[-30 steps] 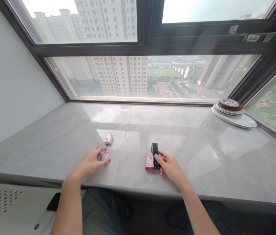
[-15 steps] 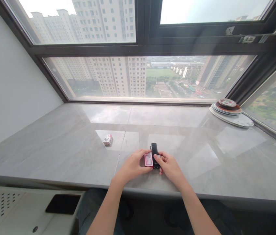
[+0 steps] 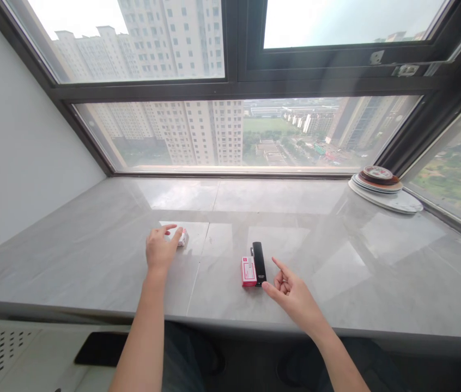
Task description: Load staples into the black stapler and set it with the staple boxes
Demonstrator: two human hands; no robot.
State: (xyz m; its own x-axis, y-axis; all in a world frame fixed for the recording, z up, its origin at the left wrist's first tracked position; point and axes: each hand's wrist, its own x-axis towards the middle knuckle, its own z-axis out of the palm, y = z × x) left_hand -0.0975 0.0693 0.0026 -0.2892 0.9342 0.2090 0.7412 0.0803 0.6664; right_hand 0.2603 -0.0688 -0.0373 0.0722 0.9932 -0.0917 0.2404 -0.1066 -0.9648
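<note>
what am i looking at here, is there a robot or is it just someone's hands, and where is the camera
There is no robot: these are a person's bare hands, seen by a camera worn on the head, looking forward and down. On the grey ledge by the window, a black stapler lies beside a pink and white box, with stacked plates far to the right. The left hand has its fingers at a smaller box; whether it grips it, I can't tell. The right hand is open near the stapler, holding nothing.
</note>
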